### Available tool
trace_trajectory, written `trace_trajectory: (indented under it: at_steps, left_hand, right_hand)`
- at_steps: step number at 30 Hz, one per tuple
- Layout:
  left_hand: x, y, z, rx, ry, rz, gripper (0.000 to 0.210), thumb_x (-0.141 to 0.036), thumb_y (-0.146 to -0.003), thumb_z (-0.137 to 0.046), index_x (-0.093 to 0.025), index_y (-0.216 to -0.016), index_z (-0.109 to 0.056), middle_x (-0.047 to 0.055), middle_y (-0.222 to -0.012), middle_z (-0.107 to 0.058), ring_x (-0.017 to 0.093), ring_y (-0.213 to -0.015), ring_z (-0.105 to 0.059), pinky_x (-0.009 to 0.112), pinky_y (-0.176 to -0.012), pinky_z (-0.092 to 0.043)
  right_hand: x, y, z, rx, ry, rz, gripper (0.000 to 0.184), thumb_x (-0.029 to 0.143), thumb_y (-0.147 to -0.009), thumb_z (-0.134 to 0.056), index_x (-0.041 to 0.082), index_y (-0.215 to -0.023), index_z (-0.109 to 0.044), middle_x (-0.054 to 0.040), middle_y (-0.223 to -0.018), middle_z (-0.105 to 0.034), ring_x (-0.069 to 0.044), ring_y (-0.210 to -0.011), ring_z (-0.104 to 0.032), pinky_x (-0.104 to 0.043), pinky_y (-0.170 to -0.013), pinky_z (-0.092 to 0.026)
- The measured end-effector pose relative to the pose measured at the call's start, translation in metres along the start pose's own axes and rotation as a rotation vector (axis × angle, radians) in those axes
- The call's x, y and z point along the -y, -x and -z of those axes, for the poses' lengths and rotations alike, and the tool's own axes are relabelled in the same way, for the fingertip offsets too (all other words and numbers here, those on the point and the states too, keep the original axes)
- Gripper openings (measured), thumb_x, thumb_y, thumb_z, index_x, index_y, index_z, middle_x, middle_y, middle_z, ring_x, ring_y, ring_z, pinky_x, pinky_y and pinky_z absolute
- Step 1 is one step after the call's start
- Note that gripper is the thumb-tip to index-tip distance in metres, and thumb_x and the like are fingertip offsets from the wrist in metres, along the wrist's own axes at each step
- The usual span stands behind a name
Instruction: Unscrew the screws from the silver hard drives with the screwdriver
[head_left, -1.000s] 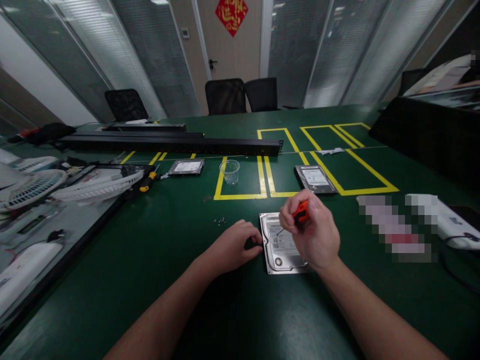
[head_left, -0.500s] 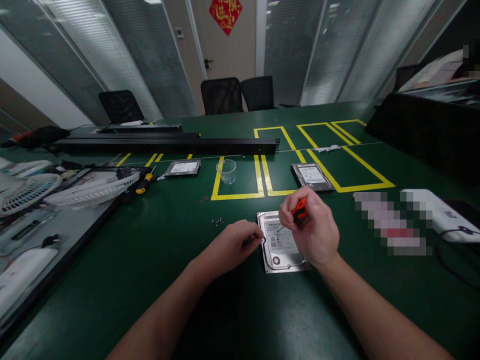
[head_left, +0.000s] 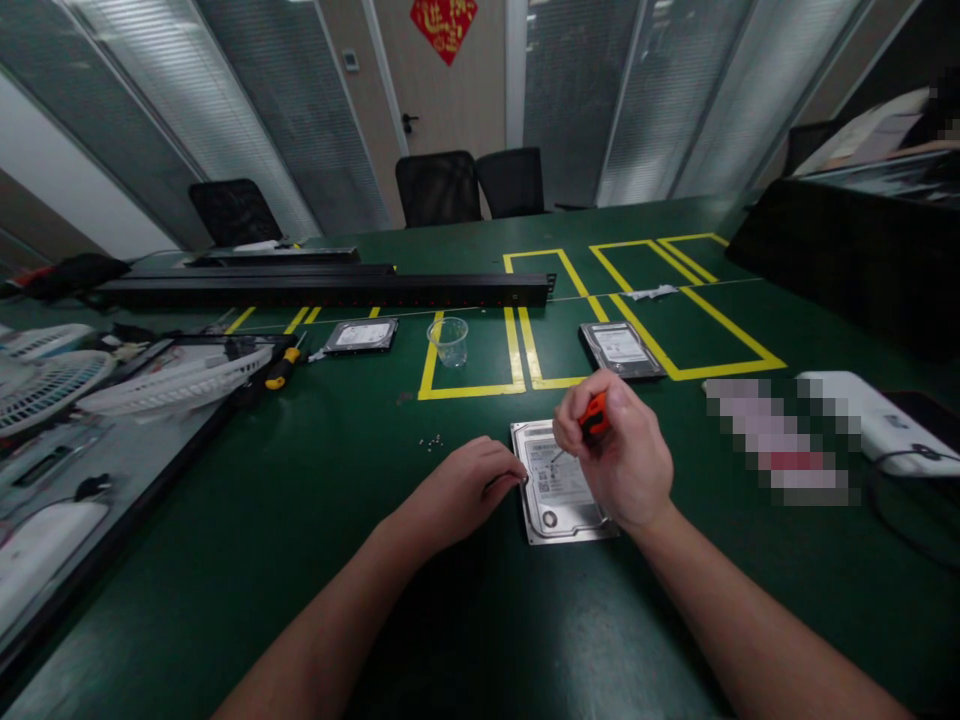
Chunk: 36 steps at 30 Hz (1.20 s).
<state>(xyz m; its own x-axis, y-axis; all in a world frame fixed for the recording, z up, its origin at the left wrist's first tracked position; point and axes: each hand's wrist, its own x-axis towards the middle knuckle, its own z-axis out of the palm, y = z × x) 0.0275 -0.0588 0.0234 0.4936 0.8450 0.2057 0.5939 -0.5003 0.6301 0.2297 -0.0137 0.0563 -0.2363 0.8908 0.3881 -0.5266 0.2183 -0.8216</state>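
A silver hard drive lies flat on the green table, label side up. My right hand is wrapped around an orange-and-black screwdriver, held tilted over the drive. Its thin shaft points down and left toward the label; whether the tip touches is too small to tell. My left hand rests at the drive's left edge with thumb and fingers pinched together. What sits between those fingertips, if anything, is hidden. Several tiny screws are scattered left of the drive, beyond my left wrist.
Beyond the drive stands a clear plastic cup. Two more hard drives, one left and one right, lie farther back. A yellow-handled screwdriver, long black bars, white fan parts and a white device surround the area.
The whole view has shifted slightly. My left fingertips have closed in a little at the drive's edge; the right hand keeps the screwdriver in nearly the same pose.
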Motion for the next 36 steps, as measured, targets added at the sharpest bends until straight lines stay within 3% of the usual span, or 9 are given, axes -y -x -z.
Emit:
trace_trajectory:
  at_steps: [24, 36]
  left_hand:
    - [-0.0027, -0.0002, 0.0010, 0.006, 0.042, 0.052, 0.013, -0.013, -0.104, -0.061, -0.018, -0.109, -0.073, 0.006, -0.102, -0.073, 0.021, -0.097, -0.064, 0.034, -0.085, -0.052]
    - [-0.0078, -0.0041, -0.0032, -0.037, 0.028, 0.097, 0.010, -0.011, -0.099, -0.066, -0.018, -0.096, -0.072, 0.004, -0.089, -0.071, 0.019, -0.083, -0.060, 0.030, -0.074, -0.046]
  right_hand:
    - [0.0014, -0.0003, -0.0017, 0.009, 0.025, 0.001, 0.033, 0.046, -0.107, -0.053, 0.023, -0.085, -0.062, 0.0022, -0.064, -0.050, -0.012, -0.053, -0.037, -0.032, -0.051, -0.025]
    - [0.0013, -0.0012, -0.0018, -0.003, 0.050, 0.000, 0.033, 0.047, -0.106, -0.054, 0.023, -0.084, -0.062, 0.0022, -0.063, -0.049, -0.013, -0.053, -0.036, -0.032, -0.050, -0.025]
